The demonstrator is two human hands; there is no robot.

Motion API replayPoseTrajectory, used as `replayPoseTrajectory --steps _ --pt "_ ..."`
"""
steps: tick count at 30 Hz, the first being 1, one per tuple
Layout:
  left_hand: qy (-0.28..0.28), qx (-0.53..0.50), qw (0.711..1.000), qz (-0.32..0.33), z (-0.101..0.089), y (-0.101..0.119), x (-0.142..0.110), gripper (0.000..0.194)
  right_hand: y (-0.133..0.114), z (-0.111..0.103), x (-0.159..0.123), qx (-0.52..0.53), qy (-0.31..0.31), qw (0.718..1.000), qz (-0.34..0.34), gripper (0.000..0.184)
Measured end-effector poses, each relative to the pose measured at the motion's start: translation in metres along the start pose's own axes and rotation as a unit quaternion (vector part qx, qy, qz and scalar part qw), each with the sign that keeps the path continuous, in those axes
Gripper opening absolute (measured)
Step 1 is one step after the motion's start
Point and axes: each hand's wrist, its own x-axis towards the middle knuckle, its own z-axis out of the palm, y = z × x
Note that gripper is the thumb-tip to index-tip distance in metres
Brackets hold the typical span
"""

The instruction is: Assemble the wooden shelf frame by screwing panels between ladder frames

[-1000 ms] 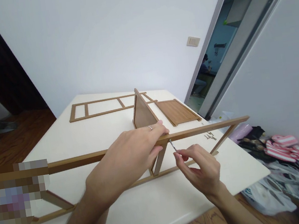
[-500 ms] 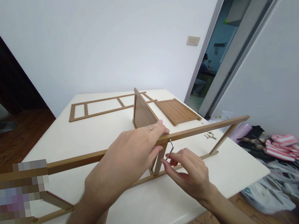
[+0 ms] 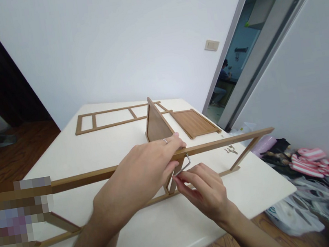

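A wooden side frame stands on its long edge across the table, its rails joined by short crosspieces. My left hand is wrapped over the upper rail near the middle, a ring on one finger, holding it where a wooden shelf panel meets the frame. Just right of it, my right hand pinches the long arm of a metal hex key. The key's short end points up at the side of the upper rail; the screw there is hidden.
A second ladder-like wooden frame lies flat at the back of the white table. Right of the shelf panel lies a slatted panel, with several small screws nearby. Bags and striped cloth are heaped beyond the right edge. A person sits beyond the doorway.
My right hand has shifted slightly left, swinging the hex key's long arm toward the shelf joint. My left hand keeps its hold on the upper rail.
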Motion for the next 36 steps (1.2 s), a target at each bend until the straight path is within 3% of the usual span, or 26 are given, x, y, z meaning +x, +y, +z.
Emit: replayPoseTrajectory --steps 9,16,36 --pt "-0.016 -0.013 1.0 0.002 -0.002 -0.001 0.0 0.033 0.002 -0.003 0.009 -0.008 0.005 0.998 -0.063 0.024" --pt "-0.019 -0.023 1.0 0.003 -0.002 -0.002 -0.002 0.049 0.002 -0.003 0.016 -0.013 0.006 0.997 -0.075 0.02" --pt "-0.019 0.014 1.0 0.007 -0.005 -0.002 0.0 0.048 0.0 -0.006 0.029 -0.062 0.042 0.993 -0.088 0.024"
